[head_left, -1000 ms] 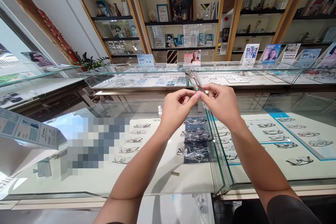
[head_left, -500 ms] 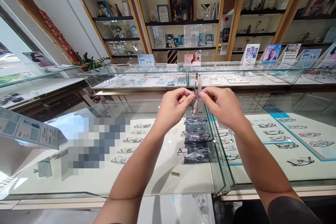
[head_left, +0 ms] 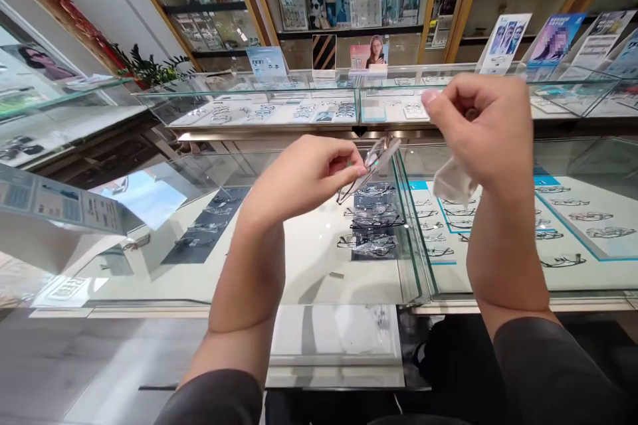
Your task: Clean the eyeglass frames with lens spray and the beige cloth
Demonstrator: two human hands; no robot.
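Note:
My left hand [head_left: 304, 176] pinches a thin-rimmed pair of glasses [head_left: 371, 163] above the glass counter, the frame tilted toward the right. My right hand [head_left: 481, 129] is raised higher and to the right, fingers closed round a small pale cloth [head_left: 451, 180] that hangs below the palm. The two hands are apart. Beneath them, rows of glasses [head_left: 371, 219] lie inside the glass display case [head_left: 299, 265].
A second glass case [head_left: 573, 239] with more frames sits to the right. A farther counter [head_left: 259, 109] runs across the back, with leaflet stands [head_left: 503, 36] and wall shelves behind. A leaflet box [head_left: 54, 202] stands at the left.
My right hand has let go of the glasses and lifted up and right with the cloth. The left hand keeps the glasses. The view has tilted downward.

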